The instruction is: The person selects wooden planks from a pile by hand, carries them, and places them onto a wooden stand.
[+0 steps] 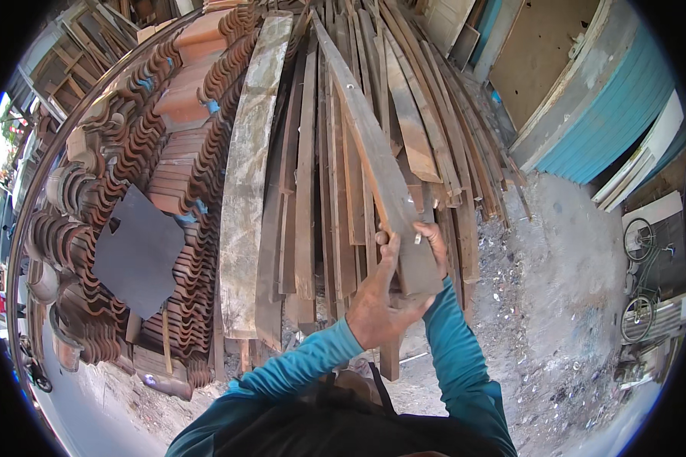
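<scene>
at the far left, rows of curved roof tiles stand stacked, with a dark flat sheet lying on top of them. next to the tiles a broad, pale, stained board lies lengthwise, and to its right spreads a pile of timber, many narrow brown lengths side by side.

over the middle of this pile runs the long grey-brown plank, aslant, its near end up in the person's two hands and its far end reaching to the back of the pile. the left hand cups the near end from the left: its fingers lie close together along that side, and the thumb is stretched apart, below the end. the right hand grips the opposite edge, fingertips bent over onto the upper face; whatever lies underneath cannot be told.

as far as it shows, the lifting is partly done: the near end is in hand, while the far end looks to be lying on the pile, so the plank is not yet free. plenty of other lengths lie unhandled.

further right come littered ground, a blue ribbed panel and, by the rim, a bicycle.
</scene>
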`<state>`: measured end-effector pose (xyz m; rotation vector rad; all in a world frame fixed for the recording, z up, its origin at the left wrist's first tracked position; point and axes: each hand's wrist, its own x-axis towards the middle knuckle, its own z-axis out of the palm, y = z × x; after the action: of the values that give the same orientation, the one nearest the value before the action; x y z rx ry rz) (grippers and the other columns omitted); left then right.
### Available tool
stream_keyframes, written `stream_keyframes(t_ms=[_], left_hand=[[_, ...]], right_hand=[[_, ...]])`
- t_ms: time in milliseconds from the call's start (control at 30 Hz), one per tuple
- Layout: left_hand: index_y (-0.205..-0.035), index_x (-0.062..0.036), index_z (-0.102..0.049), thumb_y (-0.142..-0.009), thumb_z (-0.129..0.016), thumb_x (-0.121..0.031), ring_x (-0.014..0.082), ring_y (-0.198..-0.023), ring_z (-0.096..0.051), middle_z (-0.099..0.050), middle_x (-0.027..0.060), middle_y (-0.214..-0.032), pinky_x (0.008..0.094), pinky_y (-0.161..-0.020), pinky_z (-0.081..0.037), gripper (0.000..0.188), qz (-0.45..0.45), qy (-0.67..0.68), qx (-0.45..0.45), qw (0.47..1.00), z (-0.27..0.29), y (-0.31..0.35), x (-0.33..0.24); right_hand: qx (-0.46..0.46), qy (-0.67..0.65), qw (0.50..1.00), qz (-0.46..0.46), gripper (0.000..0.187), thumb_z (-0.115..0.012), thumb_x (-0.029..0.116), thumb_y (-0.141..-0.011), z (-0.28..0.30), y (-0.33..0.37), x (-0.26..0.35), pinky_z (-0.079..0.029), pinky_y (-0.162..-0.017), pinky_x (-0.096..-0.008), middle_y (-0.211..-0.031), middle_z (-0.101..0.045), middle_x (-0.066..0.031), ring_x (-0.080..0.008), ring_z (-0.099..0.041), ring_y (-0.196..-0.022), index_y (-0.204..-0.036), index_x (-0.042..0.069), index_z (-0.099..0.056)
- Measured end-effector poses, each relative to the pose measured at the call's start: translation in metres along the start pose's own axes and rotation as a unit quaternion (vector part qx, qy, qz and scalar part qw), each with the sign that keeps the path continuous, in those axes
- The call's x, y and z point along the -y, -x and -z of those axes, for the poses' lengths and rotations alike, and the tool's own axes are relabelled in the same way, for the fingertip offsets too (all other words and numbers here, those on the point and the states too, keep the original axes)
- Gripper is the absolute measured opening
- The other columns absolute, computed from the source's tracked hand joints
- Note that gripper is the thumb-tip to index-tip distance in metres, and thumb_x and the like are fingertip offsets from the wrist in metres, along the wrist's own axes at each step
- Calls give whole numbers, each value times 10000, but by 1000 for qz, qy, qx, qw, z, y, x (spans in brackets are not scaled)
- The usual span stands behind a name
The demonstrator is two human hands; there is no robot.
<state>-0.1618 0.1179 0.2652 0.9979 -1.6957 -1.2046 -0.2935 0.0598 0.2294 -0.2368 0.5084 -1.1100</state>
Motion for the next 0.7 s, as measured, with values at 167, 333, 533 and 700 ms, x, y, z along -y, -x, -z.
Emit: stream_keyframes(t_ms=[167,333,533,700], left_hand=[[-1456,-3,-81,-781,-713,-130,334,-1116,-550,-472,279,-1222,350,-844,-518,933,-59,46,-9,997,-29,-12,4],[-1433,5,-145,-853,-648,-280,313,-1135,-530,-459,244,-1253,414,-947,-464,819,78,239,-138,958,-77,18,59],[-1325,17,-331,-861,-558,-506,282,-1133,-491,-469,197,-1217,409,-1003,-398,735,251,490,-49,834,-119,-5,90],[-1357,-158,-346,-819,-621,-527,243,-1132,-486,-479,129,-1220,379,-937,-410,709,340,360,-107,862,-158,-37,75]], right_hand=[[26,43,998,25,521,-503,408,-838,19,6,33,-544,-702,-339,-939,-631,-169,-230,-627,-750,-1095,-42,-553],[90,-20,996,2,546,-532,391,-836,76,2,13,-550,-694,-316,-925,-607,-171,-234,-622,-752,-1088,-92,-513],[145,-349,918,-123,533,-512,395,-857,159,-8,33,-518,-876,-358,-883,-577,-158,-251,-599,-818,-1070,-93,-496],[158,-132,977,51,488,-473,438,-838,179,-5,24,-464,-909,-457,-788,-594,-136,-284,-587,-754,-922,-32,-577]])
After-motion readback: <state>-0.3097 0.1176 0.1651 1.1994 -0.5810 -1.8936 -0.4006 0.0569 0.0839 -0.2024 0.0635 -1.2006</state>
